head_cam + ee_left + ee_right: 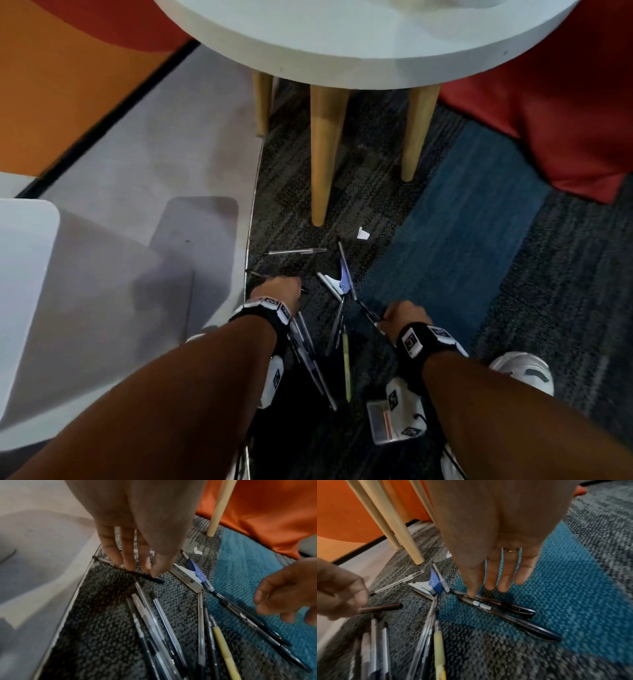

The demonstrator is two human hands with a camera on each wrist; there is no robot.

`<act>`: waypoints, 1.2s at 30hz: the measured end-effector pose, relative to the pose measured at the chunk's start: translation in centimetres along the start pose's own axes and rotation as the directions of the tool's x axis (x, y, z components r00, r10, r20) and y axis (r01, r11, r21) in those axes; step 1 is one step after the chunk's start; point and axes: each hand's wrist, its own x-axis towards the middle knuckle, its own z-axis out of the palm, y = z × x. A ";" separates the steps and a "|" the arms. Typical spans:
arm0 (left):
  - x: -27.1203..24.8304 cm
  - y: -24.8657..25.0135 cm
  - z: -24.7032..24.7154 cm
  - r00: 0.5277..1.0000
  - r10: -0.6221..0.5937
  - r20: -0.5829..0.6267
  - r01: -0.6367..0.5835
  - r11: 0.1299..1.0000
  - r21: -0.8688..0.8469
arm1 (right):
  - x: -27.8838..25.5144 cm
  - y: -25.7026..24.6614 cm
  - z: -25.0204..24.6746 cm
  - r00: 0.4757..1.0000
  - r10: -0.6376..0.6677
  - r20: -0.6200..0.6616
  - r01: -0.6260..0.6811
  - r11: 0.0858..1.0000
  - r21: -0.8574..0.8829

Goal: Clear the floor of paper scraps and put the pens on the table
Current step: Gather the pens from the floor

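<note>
1. Fingers of the left hand [135,524] reach down to the grey carpet [106,615] and pinch a slim dark pen [137,573] between thumb and fingertips; the pen lies across the metal edge strip [72,601] where the carpet meets the pale hard floor [42,547].
2. Just below those fingers lies a loose bundle of clear-barrelled ballpoint pens [154,622], side by side on the carpet.
3. Beyond the left fingertips, one more clear ballpoint pen [296,251] lies alone, crosswise, near the wooden legs [323,154] of the round white table [359,44].
4. Between the two hands rests a blue and white hinged clip-like tool [192,573], opened into a V; what it is cannot be told for sure. Below it lie several thin pens, one of them a pale yellow pen [224,650].
5. Further out from the fingers, near a table leg, sits a small white paper scrap [363,234], on the carpet and apart from the pens.
6. The right hand [501,534] points down with straight, slightly spread fingers; a thin ring [511,550] shows on one. Its thumb or forefinger tip presses on two long black pens [505,608] that lie together on the blue carpet patch [556,588]. No finger curls round them.
7. Right of that hand, a red cushion-like seat [565,120] stands on the floor.
</note>
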 end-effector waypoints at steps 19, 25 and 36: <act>2.9 -2.6 2.7 0.996 -0.037 -0.081 0.036 0.999 -0.022 | 1.6 2.0 3.7 0.994 -0.064 0.090 0.074 0.990 -0.119; 2.8 -2.2 3.1 0.998 -0.057 -0.020 0.059 0.991 0.119 | 1.0 1.9 3.7 0.985 -0.110 0.129 0.101 0.992 0.073; -4.5 2.2 -2.7 0.969 0.018 -0.248 -0.058 0.986 -0.157 | -4.5 0.5 -3.3 0.965 -0.261 -0.011 0.223 0.801 0.556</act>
